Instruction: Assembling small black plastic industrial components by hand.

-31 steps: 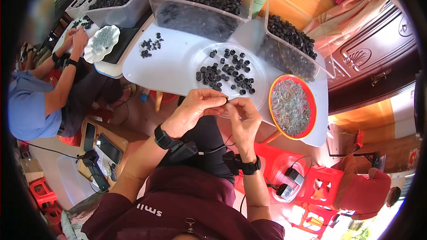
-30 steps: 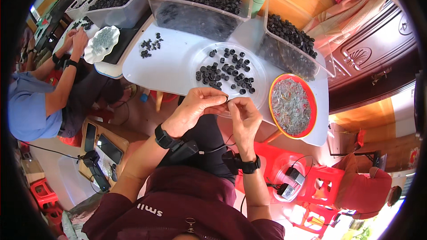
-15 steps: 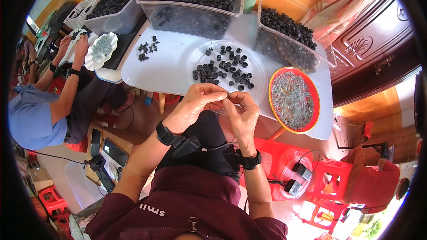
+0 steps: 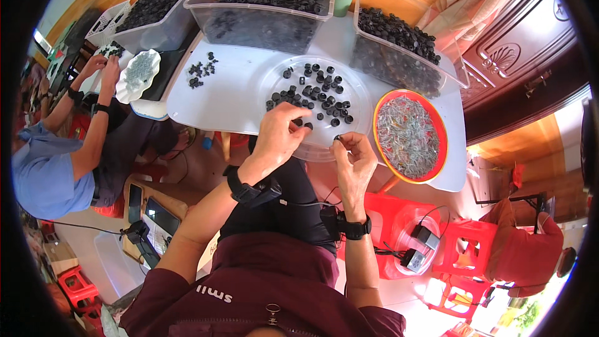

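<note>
My left hand [image 4: 279, 132] is over the near left part of a clear round plastic tray [image 4: 360, 84], its fingers bent round a small black plastic part at their tips. Another such part lies right beside those fingertips. At the tray's near edge my right hand [image 4: 355, 156] pinches a small black plastic part [image 4: 337, 138] between thumb and forefinger. Several loose black parts [image 4: 322, 95], short and round with holes, are spread over the tray. To its right stands a red bowl with a yellow rim [image 4: 442, 143], full of thin, shiny, pin-like pieces [image 4: 407, 137].
Clear bins of black parts [image 4: 262, 28] line the table's back. A small group of black pieces [image 4: 201, 70] lies on the white table [image 4: 234, 97]. At left a co-worker in blue [image 4: 53, 168] works beside a white scalloped dish [image 4: 129, 90]. Red stools [image 4: 465, 249] stand at right.
My hands were together at the tray's near edge and have parted. The left has moved up and left over the black parts; the right has shifted slightly right, keeping a black part.
</note>
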{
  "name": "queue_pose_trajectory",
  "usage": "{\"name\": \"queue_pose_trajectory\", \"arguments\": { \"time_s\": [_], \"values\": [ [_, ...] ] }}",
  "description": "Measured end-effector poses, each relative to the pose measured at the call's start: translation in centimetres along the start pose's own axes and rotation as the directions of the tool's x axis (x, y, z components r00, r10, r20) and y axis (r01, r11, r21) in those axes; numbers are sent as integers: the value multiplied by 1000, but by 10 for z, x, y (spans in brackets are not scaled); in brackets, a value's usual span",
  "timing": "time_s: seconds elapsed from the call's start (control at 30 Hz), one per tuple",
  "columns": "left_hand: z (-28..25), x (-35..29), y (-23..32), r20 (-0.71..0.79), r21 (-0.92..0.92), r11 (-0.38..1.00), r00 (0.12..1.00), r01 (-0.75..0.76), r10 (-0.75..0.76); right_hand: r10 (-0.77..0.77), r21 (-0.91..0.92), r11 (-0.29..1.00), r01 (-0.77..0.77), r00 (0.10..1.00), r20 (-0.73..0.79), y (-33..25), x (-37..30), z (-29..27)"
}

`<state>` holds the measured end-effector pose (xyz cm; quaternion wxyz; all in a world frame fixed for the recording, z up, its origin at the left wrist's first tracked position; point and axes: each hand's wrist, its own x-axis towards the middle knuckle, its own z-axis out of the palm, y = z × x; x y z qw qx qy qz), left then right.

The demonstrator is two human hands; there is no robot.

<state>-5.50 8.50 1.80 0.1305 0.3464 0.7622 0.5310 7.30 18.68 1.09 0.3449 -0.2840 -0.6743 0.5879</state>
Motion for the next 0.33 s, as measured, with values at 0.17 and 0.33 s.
{"name": "queue_pose_trajectory", "arguments": {
  "time_s": [0.17, 0.33],
  "values": [
    [-32, -10, 47, -235, -128, 949, 939, -286, 252, -15, 43, 999, 19, 997, -81, 4, -4, -7],
    [-57, -178, 113, -614, -50, 677, 557, -734, 559, -28, 59, 998, 32, 997, -76, 5, 3, -11]
  ]
}}
